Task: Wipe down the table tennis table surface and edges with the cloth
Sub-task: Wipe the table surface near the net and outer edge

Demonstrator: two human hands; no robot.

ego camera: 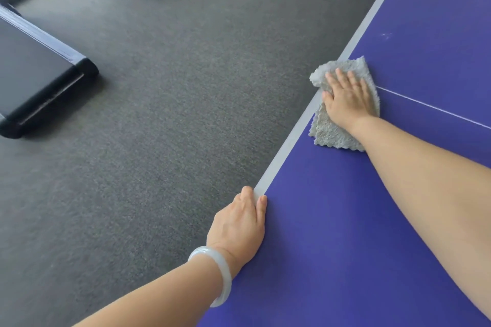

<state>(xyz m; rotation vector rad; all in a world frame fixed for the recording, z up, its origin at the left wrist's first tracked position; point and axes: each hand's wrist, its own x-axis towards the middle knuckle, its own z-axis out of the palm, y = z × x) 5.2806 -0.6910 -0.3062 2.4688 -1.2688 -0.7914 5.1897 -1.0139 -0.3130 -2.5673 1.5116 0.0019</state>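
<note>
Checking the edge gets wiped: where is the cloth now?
In the head view, the grey cloth lies right of centre over the pale edge stripe of the blue table, under the flat right hand, where the thin white line ends.

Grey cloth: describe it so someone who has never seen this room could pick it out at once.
Start at the big purple-blue table tennis table on the right and follow its pale grey edge strip to where a thin white line meets it. There a fuzzy grey cloth with wavy hems lies under the flat right hand, the only soft, textured thing on the smooth top.
</note>
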